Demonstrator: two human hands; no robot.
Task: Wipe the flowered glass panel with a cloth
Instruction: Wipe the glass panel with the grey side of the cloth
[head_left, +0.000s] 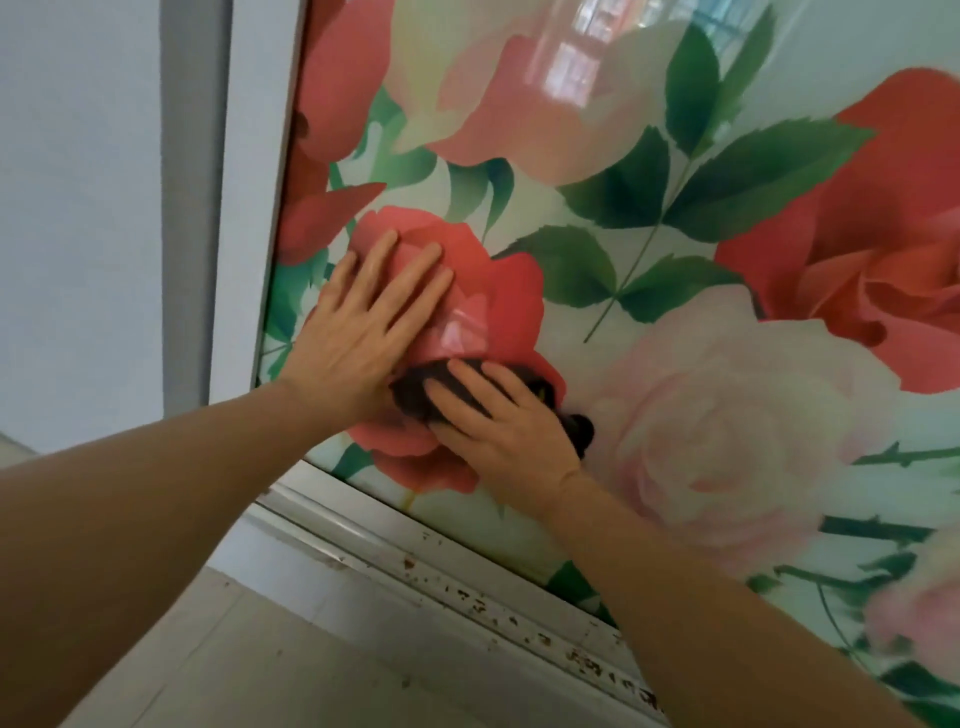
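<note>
Head view: two bare hands on a rose-printed glass panel (675, 260), near its lower left corner.

The left hand (358, 332) lies flat, fingers spread, on a red rose; just beside it, the right hand (498, 421) presses a dark cloth (415, 397) against the glass, fingers spread over it, above the pitted metal frame rail (467, 582).

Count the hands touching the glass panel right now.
2. The left hand lies flat, fingers spread, on the glass panel near its left edge. The right hand, just below and right of it, presses a dark cloth against the glass.
</note>
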